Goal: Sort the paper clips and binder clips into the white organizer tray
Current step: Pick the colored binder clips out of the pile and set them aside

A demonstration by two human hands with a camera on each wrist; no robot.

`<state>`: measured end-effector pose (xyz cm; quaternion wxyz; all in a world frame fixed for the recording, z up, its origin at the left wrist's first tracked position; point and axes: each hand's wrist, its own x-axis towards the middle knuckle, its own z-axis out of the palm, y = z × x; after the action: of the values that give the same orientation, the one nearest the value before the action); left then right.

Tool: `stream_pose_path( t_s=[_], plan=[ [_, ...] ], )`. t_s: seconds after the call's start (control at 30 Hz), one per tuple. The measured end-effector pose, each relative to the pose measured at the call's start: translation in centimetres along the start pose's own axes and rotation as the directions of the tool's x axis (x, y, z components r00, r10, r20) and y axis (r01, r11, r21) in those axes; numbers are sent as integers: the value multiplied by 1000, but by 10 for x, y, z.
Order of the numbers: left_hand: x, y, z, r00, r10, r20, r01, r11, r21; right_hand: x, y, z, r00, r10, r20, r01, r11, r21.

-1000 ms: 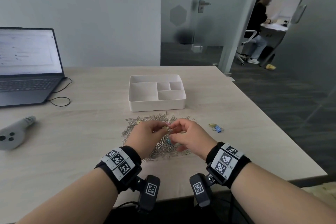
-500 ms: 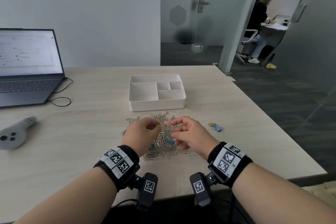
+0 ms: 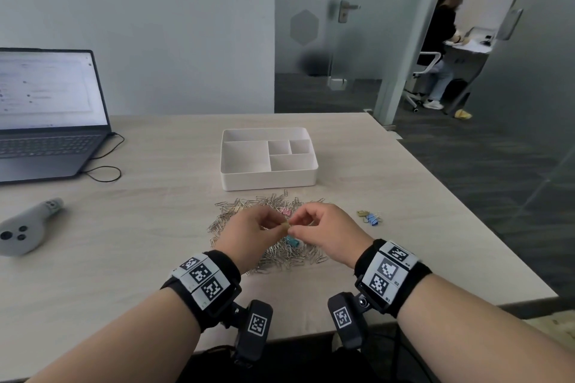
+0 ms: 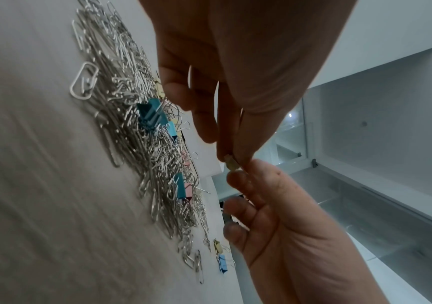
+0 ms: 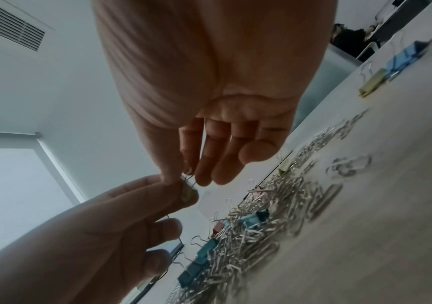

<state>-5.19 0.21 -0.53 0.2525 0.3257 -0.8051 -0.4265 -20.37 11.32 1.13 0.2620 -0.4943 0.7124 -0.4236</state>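
Note:
A heap of silver paper clips (image 3: 280,255) with teal (image 3: 292,241) and pink (image 3: 284,211) binder clips mixed in lies in front of the white organizer tray (image 3: 267,179); its compartments look empty. Just above the heap, my left hand (image 3: 277,224) pinches the body of a small yellow binder clip (image 3: 284,225). My right hand (image 3: 295,224) meets it there and pinches the clip's wire handle (image 5: 188,179). The left wrist view shows the same clip (image 4: 231,164) between both hands' fingertips. Another yellow clip (image 3: 362,213) and a blue one (image 3: 372,218) lie apart at the right.
An open laptop (image 3: 46,121) with its cable (image 3: 102,172) stands at the back left. A grey controller (image 3: 25,230) lies at the left. The table's right edge runs close to the loose clips. Beyond a glass wall a person sits at a desk.
Half a second ago both hands were slightly apart and low in the heap. Now they have come together a little higher with the yellow binder clip pinched between them.

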Motion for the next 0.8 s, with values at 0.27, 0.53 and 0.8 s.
stream_pose_path(
  t_s=[0.27,0.53,0.8],
  plan=[
    [5,-10,-32,996,-48,-70,62,976,208,10,30,-55,974,166,-154,-201,945,-258],
    [10,-28,-50,993,-117,5,108,930,351,13,59,-89,912,331,-241,-409,733,-543],
    [6,-22,-38,988,-102,117,47,914,402,20,11,-34,993,113,13,-92,861,-501]
  ],
)
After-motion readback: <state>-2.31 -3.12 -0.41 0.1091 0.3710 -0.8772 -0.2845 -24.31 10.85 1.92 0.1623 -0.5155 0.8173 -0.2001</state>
